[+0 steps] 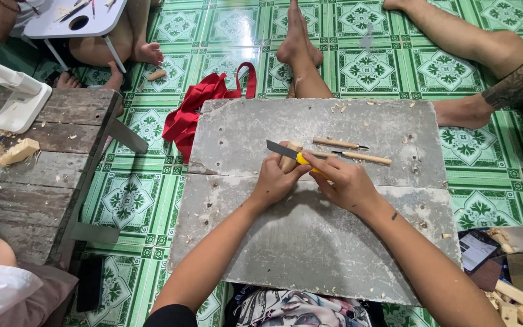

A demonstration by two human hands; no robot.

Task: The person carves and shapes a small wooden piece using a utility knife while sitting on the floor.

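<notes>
Carving looks barely begun: left hand grips wood piece, right hand grips knife; few chips on board

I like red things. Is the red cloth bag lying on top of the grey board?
No, the red cloth bag lies on the green tiled floor beside the grey board.

Most of the small wooden piece is covered by the left hand; the yellow handle of the utility knife is largely hidden inside the right hand; the white table is cut off by the top edge; the wood offcuts are cropped at the lower right corner
</notes>
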